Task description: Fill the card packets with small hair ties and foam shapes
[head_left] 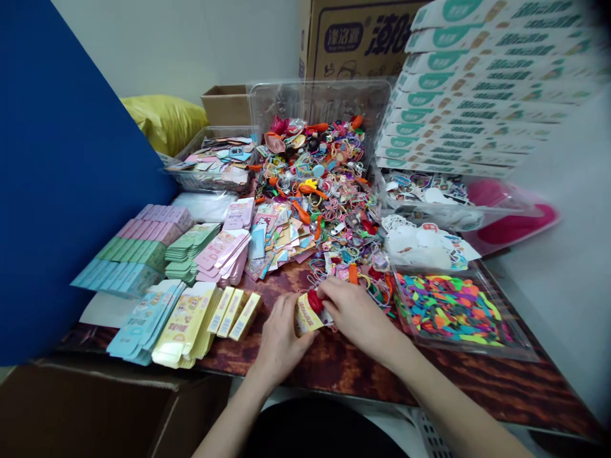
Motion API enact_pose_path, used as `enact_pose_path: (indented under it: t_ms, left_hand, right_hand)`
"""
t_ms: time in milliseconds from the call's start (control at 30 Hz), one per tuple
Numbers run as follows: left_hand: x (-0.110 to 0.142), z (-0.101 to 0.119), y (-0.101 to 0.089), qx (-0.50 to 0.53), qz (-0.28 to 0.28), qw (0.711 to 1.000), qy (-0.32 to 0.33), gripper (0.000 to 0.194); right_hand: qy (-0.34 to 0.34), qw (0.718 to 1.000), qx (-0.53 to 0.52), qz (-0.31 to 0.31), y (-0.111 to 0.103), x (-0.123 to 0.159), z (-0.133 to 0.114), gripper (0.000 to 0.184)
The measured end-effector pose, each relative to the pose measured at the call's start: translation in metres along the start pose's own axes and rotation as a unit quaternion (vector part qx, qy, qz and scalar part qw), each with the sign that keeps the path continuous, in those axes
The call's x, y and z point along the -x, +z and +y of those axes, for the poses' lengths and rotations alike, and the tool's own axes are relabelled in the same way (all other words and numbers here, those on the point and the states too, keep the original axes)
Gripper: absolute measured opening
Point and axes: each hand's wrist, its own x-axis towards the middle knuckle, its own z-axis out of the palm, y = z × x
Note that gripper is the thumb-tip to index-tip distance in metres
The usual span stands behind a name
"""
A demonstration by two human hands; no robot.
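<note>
My left hand [279,340] grips a small yellow paper box [307,317] at the near middle of the wooden table [477,381]. My right hand [356,315] is closed at the box's open end, pressing a red item [315,300] and some small pieces into it. Just behind my hands lies a big heap of colourful hair ties and trinkets [324,191]. Flat yellow boxes [191,324] and a few assembled yellow boxes [233,313] lie left of my left hand.
Stacks of flat pink, green and blue boxes [143,248] fill the left, beside a blue board [57,178]. A clear tray of coloured balloons [449,308] sits right of my hands. Sticker trays [214,159], a stack of white-green cartons [477,83], cardboard boxes [358,38] stand behind.
</note>
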Motion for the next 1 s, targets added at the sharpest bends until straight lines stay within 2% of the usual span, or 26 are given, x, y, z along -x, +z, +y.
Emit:
enact_pose_path:
  t_ms: [67,167,233,300,367,500,567,667,733,800,900,1000]
  left_hand:
    - [0.000,-0.001,0.001,0.003,0.006,1.000,0.000,0.060]
    - [0.001,-0.003,0.001,0.012,0.010,1.000,-0.002,0.059]
    - [0.001,-0.004,0.001,0.006,0.008,1.000,-0.003,0.059]
    - [0.001,-0.004,0.002,-0.009,0.009,1.000,0.003,0.059]
    - [0.001,-0.003,0.003,-0.020,0.020,0.999,0.018,0.060]
    - [-0.001,-0.002,0.005,-0.039,0.035,0.998,0.041,0.061]
    - [-0.002,-0.002,0.006,-0.037,0.028,0.998,0.041,0.061]
    - [-0.004,-0.002,0.007,-0.028,0.032,0.998,0.037,0.061]
    - [-0.004,-0.002,0.008,-0.026,0.037,0.998,0.042,0.060]
    - [-0.005,-0.001,0.009,-0.025,0.036,0.997,0.058,0.058]
    - [-0.007,0.001,0.010,-0.020,0.028,0.997,0.072,0.058]
    - [-0.011,0.003,0.010,-0.020,0.021,0.998,0.057,0.059]
  right_hand:
    - [0.000,1.000,-0.011,-0.006,0.005,-0.001,0.002,0.023]
    - [0.004,0.999,-0.051,0.019,0.006,0.000,0.005,0.020]
    - [0.012,0.999,-0.039,0.022,0.005,0.004,0.004,0.019]
    - [0.013,1.000,-0.011,-0.012,0.005,0.007,-0.001,0.021]
    - [0.010,0.998,-0.028,-0.055,0.008,0.010,-0.005,0.023]
    - [0.044,0.973,-0.197,-0.109,0.013,0.012,-0.006,0.033]
    - [0.066,0.965,-0.239,-0.089,0.013,0.015,-0.002,0.035]
    - [0.067,0.973,-0.219,0.029,0.011,0.023,-0.001,0.032]
    - [0.059,0.974,-0.211,0.051,0.012,0.028,-0.005,0.035]
    - [0.059,0.972,-0.227,-0.002,0.014,0.032,-0.010,0.040]
    - [0.083,0.950,-0.288,-0.088,0.013,0.037,-0.013,0.042]
    - [0.107,0.921,-0.369,-0.065,0.000,0.043,0.008,0.031]
